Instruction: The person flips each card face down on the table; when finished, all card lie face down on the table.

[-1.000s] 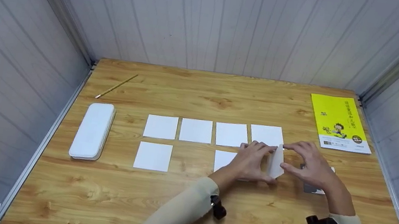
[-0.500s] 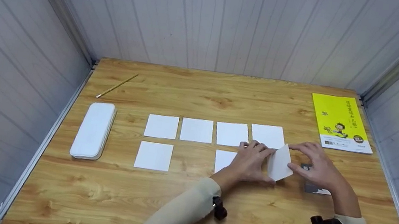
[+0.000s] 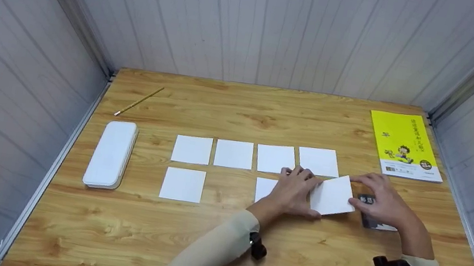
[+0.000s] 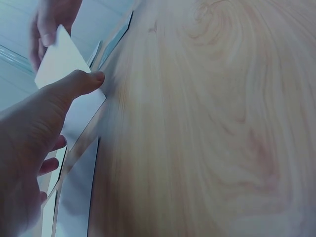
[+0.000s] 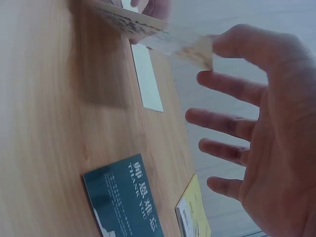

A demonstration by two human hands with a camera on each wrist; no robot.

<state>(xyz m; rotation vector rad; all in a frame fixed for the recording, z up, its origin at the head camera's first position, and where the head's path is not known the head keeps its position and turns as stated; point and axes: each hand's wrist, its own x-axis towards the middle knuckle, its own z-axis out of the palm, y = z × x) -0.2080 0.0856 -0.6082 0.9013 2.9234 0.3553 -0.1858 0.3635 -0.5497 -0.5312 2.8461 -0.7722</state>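
In the head view my right hand (image 3: 381,201) pinches the right edge of a white square card (image 3: 332,196) between thumb and fingers. My left hand (image 3: 288,191) spans the card's left side, thumb at the near corner and fingers at the far one. The card is tilted, blank side up; print shows on its underside (image 5: 143,24) in the right wrist view. The left thumb (image 4: 81,85) crosses the card in the left wrist view. A dark grey printed card reading THANK YOU (image 5: 123,197) lies below the right hand.
Several white cards lie in a back row, including one at the left (image 3: 192,150). In front are another card (image 3: 182,185) and one partly covered by the left hand (image 3: 264,189). A white case (image 3: 110,154), pencil (image 3: 139,102) and yellow book (image 3: 406,145) lie farther out.
The card has turned from nearly upright to a flatter tilt, its blank face now upward. The right hand has moved slightly right with its edge; the left hand has barely shifted.
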